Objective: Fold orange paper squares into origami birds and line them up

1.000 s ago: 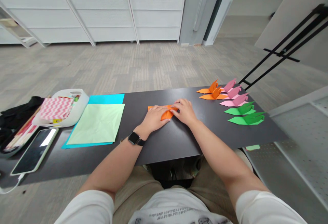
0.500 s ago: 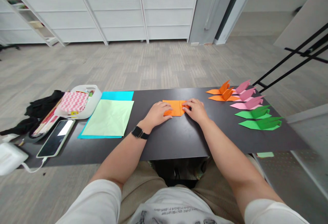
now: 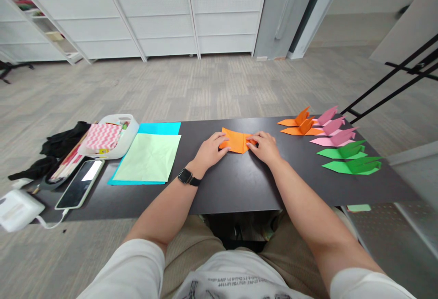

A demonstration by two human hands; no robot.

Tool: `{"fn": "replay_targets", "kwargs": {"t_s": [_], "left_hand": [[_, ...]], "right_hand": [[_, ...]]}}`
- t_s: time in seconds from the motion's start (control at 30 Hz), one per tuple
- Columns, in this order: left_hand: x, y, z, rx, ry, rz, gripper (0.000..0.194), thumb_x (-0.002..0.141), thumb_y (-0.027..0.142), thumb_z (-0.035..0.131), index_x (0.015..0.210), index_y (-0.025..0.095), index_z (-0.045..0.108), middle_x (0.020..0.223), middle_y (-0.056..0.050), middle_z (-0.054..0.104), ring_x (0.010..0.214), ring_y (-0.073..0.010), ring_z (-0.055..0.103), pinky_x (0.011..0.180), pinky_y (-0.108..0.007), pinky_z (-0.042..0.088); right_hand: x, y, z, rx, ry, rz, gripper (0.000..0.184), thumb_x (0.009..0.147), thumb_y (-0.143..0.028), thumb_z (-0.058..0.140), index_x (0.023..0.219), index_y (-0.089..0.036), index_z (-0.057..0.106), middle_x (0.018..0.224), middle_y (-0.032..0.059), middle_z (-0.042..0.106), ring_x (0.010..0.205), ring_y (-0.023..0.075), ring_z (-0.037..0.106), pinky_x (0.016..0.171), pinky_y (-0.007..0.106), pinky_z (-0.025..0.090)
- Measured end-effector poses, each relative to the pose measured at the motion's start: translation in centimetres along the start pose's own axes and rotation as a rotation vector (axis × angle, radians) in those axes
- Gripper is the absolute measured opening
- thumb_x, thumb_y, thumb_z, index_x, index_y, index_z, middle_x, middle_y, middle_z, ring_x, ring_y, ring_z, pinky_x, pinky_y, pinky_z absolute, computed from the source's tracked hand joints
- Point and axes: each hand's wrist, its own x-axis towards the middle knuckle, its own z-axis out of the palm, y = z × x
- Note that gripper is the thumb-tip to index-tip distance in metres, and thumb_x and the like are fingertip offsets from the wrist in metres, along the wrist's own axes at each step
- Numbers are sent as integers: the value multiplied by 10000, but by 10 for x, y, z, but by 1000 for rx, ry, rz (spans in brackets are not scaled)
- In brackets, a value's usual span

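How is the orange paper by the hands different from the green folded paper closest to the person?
The orange paper is a wide, fairly flat piece; the green folded paper has a long point and parts sticking up.
The orange paper is between the left hand and right hand, which both touch it; the green folded paper sits on the table with no hand on it.
Both are brightly coloured paper.

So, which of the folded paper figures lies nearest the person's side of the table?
The front green figure: the other green one lies just behind it, and the pink figures and orange figures sit farther back still.
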Motion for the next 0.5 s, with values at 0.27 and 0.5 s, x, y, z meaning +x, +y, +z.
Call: {"fn": "replay_targets", "kwargs": {"t_s": [0.27, 0.5], "left_hand": [[3, -3, -3, 6, 92, 82, 263, 995, 132, 592, 1194, 224, 738, 1337, -78, 710, 1275, -223, 652, 1148, -429, 525], [4, 0, -12, 64, 246, -68, 184, 1035, 254, 573, 1082, 243, 751, 1199, -64, 763, 1172, -253, 665, 1074, -472, 505]], "right_hand": [[-4, -3, -8, -20, -83, -107, 432, 892, -164, 592, 1256, -282, 791, 1266, 89, 713, 1169, 302, 600, 1017, 465, 422], [-4, -9, -14, 23, -39, -156, 361, 965, -226, 572, 1252, -292, 782, 1210, 83, 739, 1144, 289, 631, 1004, 451, 420]]}}
